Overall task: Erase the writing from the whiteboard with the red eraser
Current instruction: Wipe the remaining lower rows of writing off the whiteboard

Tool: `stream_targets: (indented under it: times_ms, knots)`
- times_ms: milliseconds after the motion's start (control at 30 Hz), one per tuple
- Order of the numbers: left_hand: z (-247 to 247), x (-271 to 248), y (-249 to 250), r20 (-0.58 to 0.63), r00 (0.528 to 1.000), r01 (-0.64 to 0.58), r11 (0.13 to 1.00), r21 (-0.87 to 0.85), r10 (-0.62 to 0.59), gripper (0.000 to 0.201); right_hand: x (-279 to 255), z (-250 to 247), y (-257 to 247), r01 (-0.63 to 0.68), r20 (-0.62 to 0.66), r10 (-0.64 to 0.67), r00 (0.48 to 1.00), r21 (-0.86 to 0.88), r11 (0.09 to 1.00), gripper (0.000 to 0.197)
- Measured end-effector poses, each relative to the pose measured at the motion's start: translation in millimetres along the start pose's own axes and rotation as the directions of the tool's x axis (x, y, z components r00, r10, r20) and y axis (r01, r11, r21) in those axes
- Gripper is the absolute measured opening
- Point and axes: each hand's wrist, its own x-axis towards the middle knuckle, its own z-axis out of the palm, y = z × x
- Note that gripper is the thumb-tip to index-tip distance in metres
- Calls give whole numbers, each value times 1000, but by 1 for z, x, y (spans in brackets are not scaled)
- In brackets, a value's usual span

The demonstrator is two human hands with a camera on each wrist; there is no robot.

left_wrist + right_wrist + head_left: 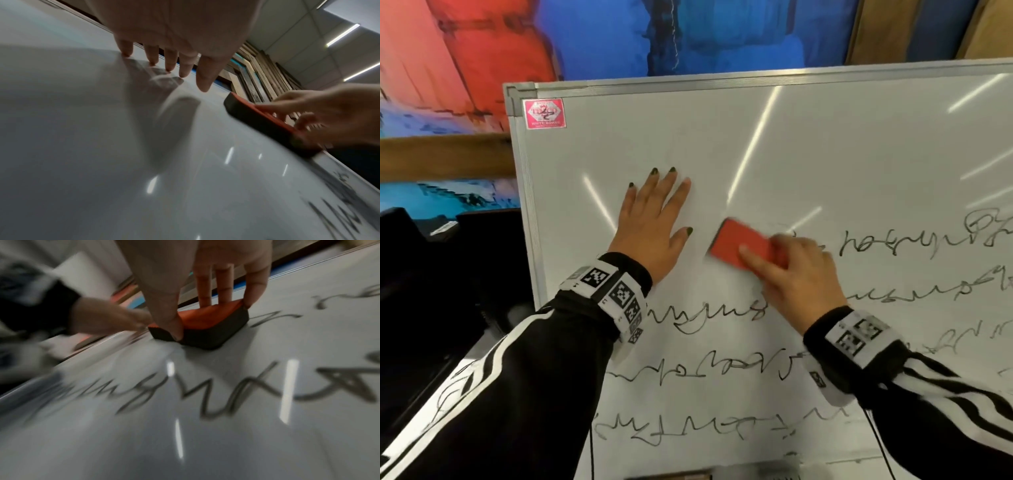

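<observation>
Right hand [796, 274] grips red eraser [739, 247] on whiteboard [808, 144]; left hand [654, 226] flat, fingers spread. Scribbles [722, 368] illegible; corner sticker [544, 113] reads "WHITE BOARD".

Eraser [736, 246]: red top, black felt underside. Whiteboard [808, 154]: white surface, silver-grey frame, with rows of black scrawled writing [914, 243]. Sticker [544, 113] in the board's corner: red and white. Sleeves [510, 383]: black with white stripes. Wristbands [613, 291]: white, bearing black-and-white square code patterns. Fingernails [654, 171]: dark polish. Backdrop [619, 34]: painted red and blue.
</observation>
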Motion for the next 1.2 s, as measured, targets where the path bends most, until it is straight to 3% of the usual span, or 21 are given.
stream_targets:
  times_ms: [67,133,300,367,467,533,633,667,733,833,900,967,1033,1100,1200]
  knots:
    - [3,-3,2,-16,999,-35,999,14,35,63,9,-9,14,-191,-74,194,978,44,981,69]
    - [6,-4,6,-27,997,-78,997,11,78,62,11,-8,6,-265,-111,270,956,59,962,68]
    - [14,-5,12,-25,998,-62,998,-33,61,62,-16,2,-5,0,36,-1,999,19,1000,74]
    - [15,-5,11,-28,998,-61,998,-23,60,62,-12,-7,18,-108,6,108,994,28,994,72]
    - [16,-5,11,-29,998,-56,998,-23,55,63,-1,-13,20,-319,-88,323,942,63,946,66]
    - [16,-5,13,-33,998,-50,998,-29,49,63,-2,-5,0,-272,-89,278,957,71,960,68]
    - [16,-5,13,-39,998,-41,999,-33,40,64,-19,4,-15,-85,8,85,996,56,995,68]
    - [16,-5,13,-41,998,-43,999,-30,42,64,-22,2,-10,-87,13,87,996,62,994,65]
    - [15,-5,12,-40,998,-46,999,-22,45,63,-19,-3,5,-224,-29,227,973,99,970,61]
    - [15,-5,11,-43,998,-48,999,-15,47,63,-10,-6,9,-430,-113,448,887,150,890,60]
    - [17,-6,11,-45,998,-41,999,-17,40,62,-11,-1,-6,-389,-106,403,909,135,911,62]
    - [17,-6,12,-53,998,-34,999,-19,33,62,-22,8,-23,-213,-54,220,974,110,971,65]
    - [18,-6,13,-61,998,-33,999,-20,32,63,-33,12,-23,-94,4,94,996,102,990,67]
    - [18,-5,12,-65,997,-29,999,-19,28,62,-32,8,-6,-139,-9,141,990,116,983,66]
    - [18,-6,12,-61,998,-28,1000,-12,27,62,-25,-2,17,-321,-98,333,938,119,940,62]
